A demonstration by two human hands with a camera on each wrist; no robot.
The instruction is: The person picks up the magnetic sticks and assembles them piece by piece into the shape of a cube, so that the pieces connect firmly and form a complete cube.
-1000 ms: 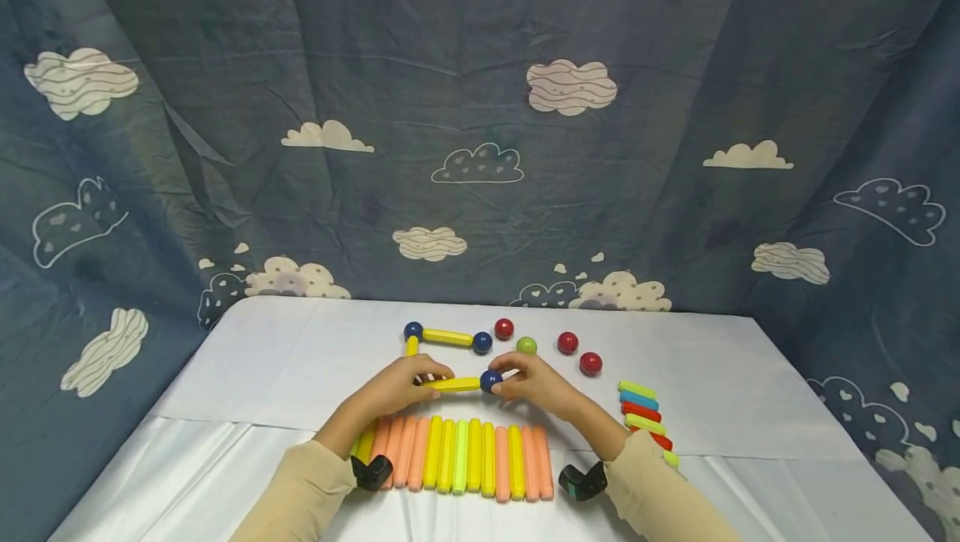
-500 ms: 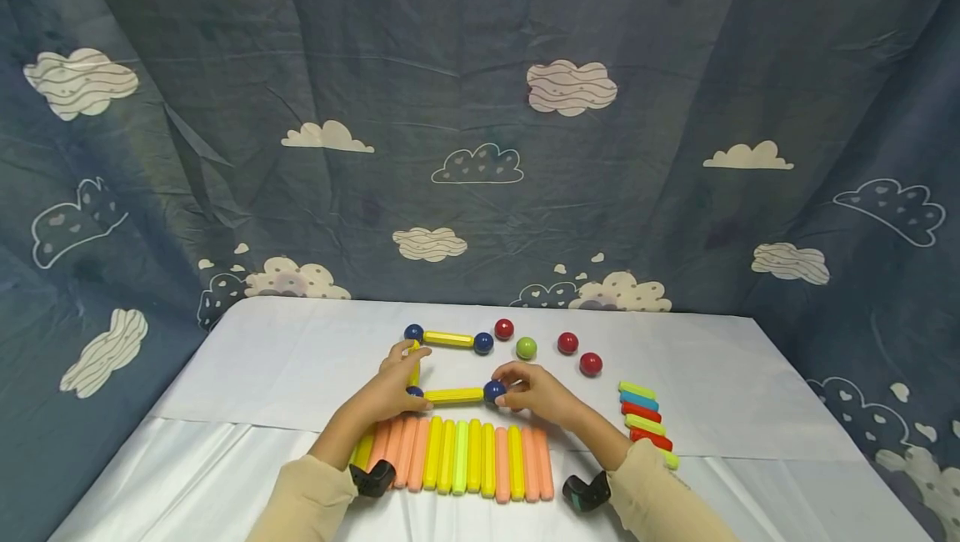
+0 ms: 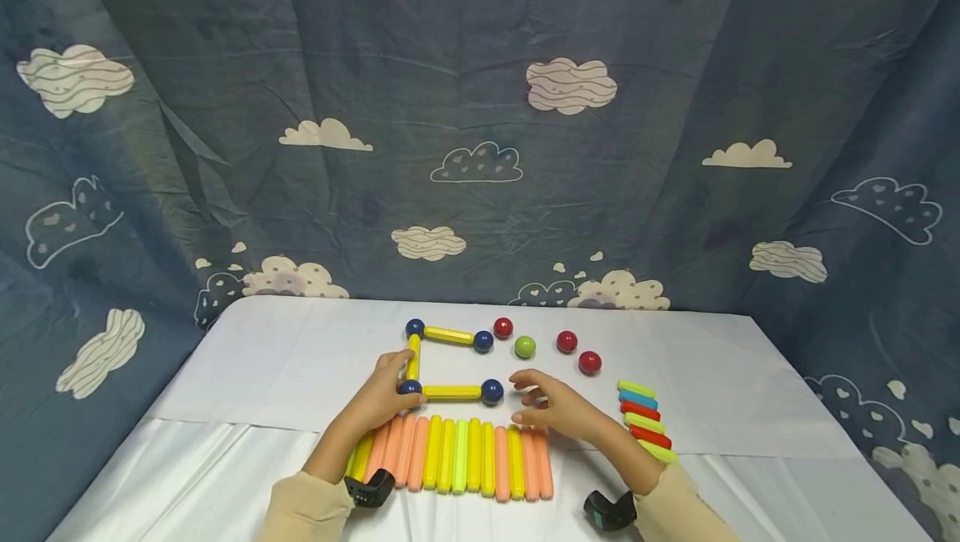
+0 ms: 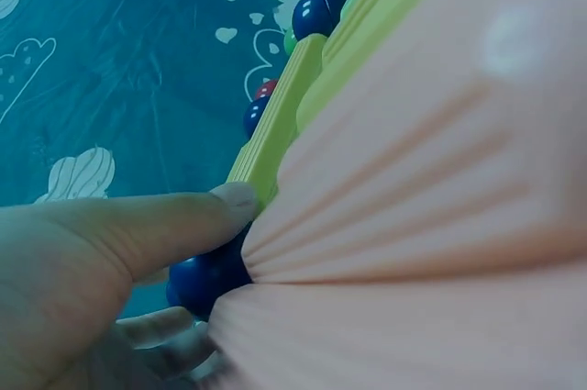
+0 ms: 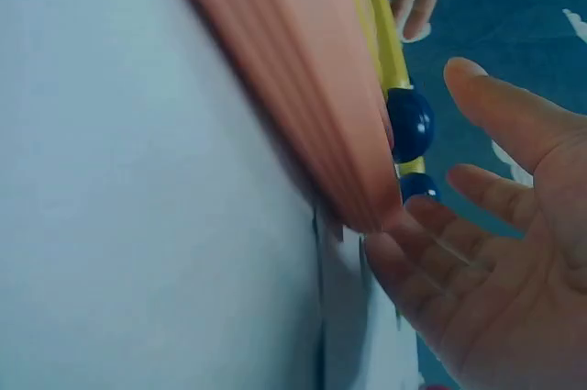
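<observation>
Hands (image 3: 380, 390) (image 3: 557, 405) beside yellow rod (image 3: 452, 393), long axis sideways

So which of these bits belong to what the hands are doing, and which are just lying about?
Seemingly in the job:
four blue balls, one touched by the left hand
three yellow sticks between them

Apparently just lying about:
green ball
three red balls
row of long sticks
short coloured sticks

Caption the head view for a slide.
Left hand touching a three-sided frame of yellow sticks and blue balls, right hand apart.
</observation>
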